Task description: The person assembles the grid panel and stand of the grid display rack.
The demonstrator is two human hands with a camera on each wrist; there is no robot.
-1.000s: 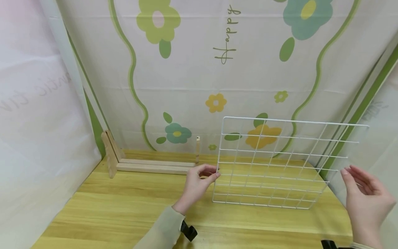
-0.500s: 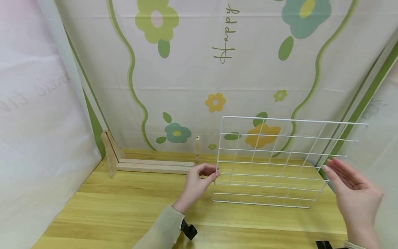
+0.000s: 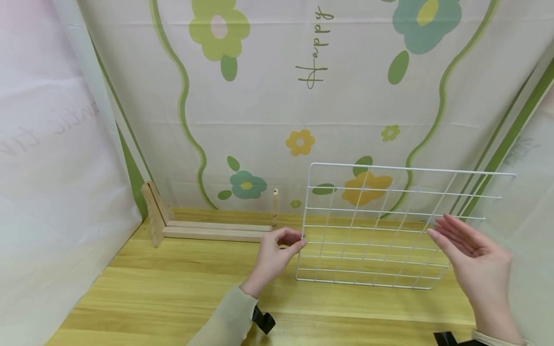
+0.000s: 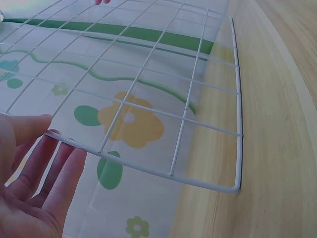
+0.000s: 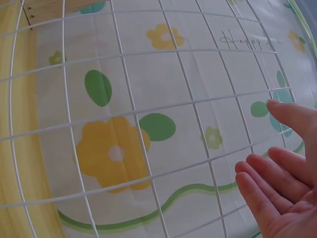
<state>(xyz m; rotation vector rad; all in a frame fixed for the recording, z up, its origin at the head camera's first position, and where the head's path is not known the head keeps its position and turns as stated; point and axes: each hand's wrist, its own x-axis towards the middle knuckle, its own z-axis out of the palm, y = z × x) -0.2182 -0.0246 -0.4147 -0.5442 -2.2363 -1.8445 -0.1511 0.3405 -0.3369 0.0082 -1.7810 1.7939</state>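
Note:
A white wire grid panel point(image 3: 355, 242) stands on edge on the table, tilted a little. My left hand point(image 3: 277, 254) pinches the panel's left edge wire between thumb and fingers; the left wrist view shows that wire between the thumb and fingertips point(image 4: 74, 156). Over at the panel's right side, my right hand point(image 3: 478, 264) is held up with thumb and fingers spread apart and nothing gripped. In the right wrist view the grid passes close to those fingers point(image 5: 277, 181), and whether they touch it I cannot tell.
At the back left of the wooden table point(image 3: 173, 293) stands a wooden frame point(image 3: 216, 231) with a base bar and an upright board point(image 3: 153, 214) at its left end. A flower-printed cloth point(image 3: 255, 105) hangs behind the table, and more cloth hangs at both sides.
My right hand has moved left from beyond the panel's right edge to in front of its right part. The left hand and the panel have stayed almost still.

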